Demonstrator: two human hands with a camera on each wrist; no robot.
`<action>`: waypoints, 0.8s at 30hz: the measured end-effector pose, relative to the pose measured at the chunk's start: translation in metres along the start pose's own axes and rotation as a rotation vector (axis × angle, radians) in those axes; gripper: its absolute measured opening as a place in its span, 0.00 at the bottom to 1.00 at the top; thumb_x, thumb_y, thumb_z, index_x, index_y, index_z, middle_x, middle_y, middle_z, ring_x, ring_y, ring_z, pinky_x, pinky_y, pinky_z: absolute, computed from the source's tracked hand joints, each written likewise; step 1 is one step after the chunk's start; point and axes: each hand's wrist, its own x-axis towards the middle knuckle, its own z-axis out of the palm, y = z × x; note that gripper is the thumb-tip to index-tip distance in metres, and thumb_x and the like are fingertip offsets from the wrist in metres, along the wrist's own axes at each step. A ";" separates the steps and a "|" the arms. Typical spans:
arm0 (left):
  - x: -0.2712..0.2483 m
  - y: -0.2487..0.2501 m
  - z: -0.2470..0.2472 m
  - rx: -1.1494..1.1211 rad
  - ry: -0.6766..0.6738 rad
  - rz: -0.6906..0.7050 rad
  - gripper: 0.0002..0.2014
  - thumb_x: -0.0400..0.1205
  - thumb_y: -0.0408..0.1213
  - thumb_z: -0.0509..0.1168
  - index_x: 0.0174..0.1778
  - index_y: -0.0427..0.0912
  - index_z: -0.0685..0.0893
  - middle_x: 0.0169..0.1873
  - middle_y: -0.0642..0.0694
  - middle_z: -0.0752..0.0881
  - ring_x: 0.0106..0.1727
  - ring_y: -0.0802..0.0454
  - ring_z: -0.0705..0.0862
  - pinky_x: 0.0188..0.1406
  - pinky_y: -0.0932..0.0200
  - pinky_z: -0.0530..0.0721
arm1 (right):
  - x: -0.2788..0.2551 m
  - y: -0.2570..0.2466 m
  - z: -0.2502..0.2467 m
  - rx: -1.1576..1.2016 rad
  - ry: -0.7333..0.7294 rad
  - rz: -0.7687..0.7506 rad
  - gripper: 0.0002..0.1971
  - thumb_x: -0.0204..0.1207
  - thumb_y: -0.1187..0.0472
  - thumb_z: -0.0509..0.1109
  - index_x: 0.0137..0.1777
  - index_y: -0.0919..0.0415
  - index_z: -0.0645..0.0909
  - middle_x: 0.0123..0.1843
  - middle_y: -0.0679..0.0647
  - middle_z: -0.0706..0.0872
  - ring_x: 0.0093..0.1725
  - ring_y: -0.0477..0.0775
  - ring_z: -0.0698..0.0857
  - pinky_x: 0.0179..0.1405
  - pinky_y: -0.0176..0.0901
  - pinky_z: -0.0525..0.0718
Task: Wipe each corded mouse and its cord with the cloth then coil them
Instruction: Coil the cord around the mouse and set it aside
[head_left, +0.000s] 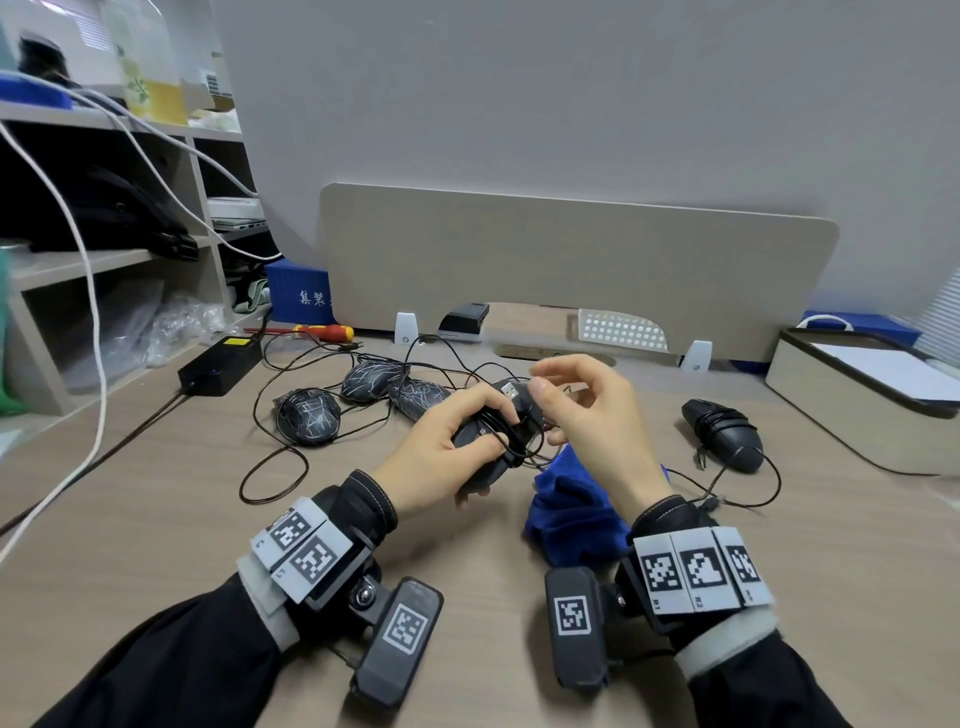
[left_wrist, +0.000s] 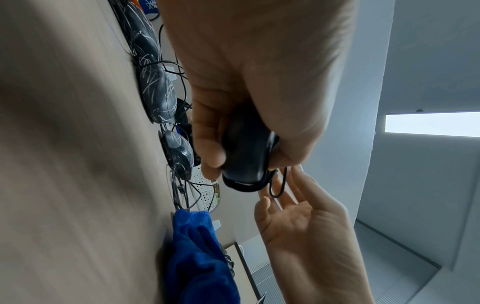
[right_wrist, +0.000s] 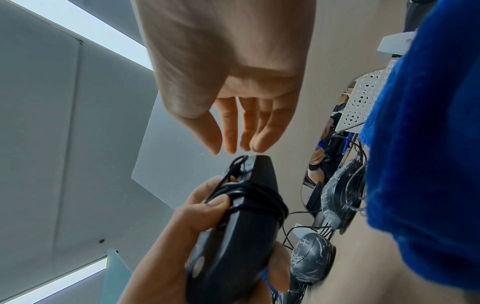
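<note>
Left hand (head_left: 441, 452) grips the black mouse (head_left: 485, 441) with its cord (right_wrist: 249, 195) wound round it, right hand (head_left: 592, 415) loose-fingered just beside, above the blue cloth (head_left: 571, 509).

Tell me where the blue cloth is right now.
In the head view the blue cloth lies bunched on the desk, under the right hand, just right of the mouse that the left hand grips.

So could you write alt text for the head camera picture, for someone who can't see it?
A person's left hand grips a black mouse with its cord wound round it, while the open right hand hovers beside its plug. On the desk lie a blue cloth, three scribbled mice with loose cords, and a coiled mouse at right.
</note>
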 end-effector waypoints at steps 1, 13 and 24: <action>0.000 0.001 0.001 0.006 0.001 0.010 0.08 0.77 0.33 0.62 0.49 0.49 0.81 0.40 0.43 0.84 0.26 0.45 0.85 0.14 0.61 0.77 | 0.000 0.001 0.001 -0.048 -0.045 -0.023 0.07 0.79 0.63 0.74 0.54 0.52 0.88 0.52 0.51 0.87 0.39 0.49 0.81 0.35 0.41 0.84; -0.002 0.003 0.001 0.035 0.019 0.018 0.08 0.77 0.32 0.63 0.49 0.48 0.80 0.41 0.39 0.85 0.25 0.48 0.84 0.13 0.63 0.75 | -0.001 -0.001 -0.001 -0.083 -0.147 -0.136 0.13 0.73 0.71 0.77 0.44 0.51 0.82 0.46 0.49 0.87 0.40 0.44 0.80 0.38 0.34 0.78; 0.010 -0.006 -0.005 -0.009 0.281 -0.122 0.12 0.81 0.26 0.62 0.46 0.51 0.78 0.41 0.35 0.84 0.19 0.43 0.80 0.14 0.60 0.75 | -0.012 -0.015 0.008 0.522 -0.209 -0.034 0.10 0.79 0.78 0.68 0.48 0.64 0.76 0.48 0.66 0.92 0.53 0.61 0.91 0.53 0.49 0.90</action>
